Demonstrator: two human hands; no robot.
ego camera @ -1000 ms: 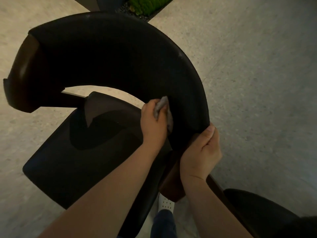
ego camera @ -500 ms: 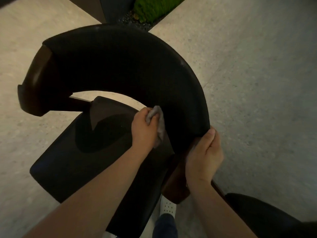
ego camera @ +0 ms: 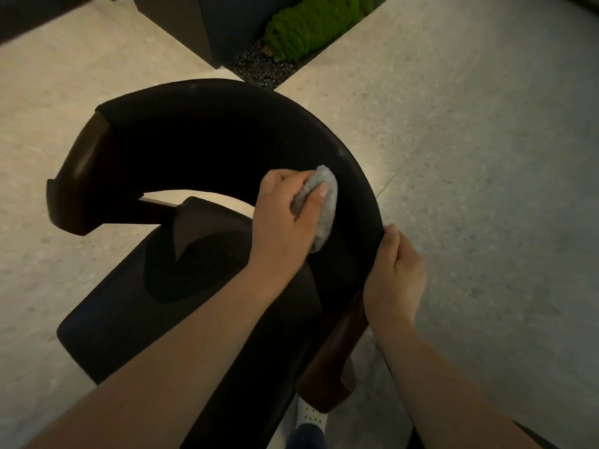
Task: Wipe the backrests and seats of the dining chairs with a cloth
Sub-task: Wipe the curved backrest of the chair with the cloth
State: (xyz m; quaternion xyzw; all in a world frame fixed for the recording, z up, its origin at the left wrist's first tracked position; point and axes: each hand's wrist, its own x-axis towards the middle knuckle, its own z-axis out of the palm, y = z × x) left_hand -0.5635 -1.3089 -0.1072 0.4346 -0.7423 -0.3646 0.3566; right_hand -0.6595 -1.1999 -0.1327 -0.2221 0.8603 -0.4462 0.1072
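The left hand (ego camera: 285, 218) clutches a crumpled grey cloth (ego camera: 325, 215), pressing it against the inner face of the curved black backrest (ego camera: 210, 140) near its right end. The right hand (ego camera: 393, 280) grips the backrest's outer edge, just above the wooden arm (ego camera: 337, 351). The black seat (ego camera: 136, 319) sits below, over the pale floor (ego camera: 486, 157).
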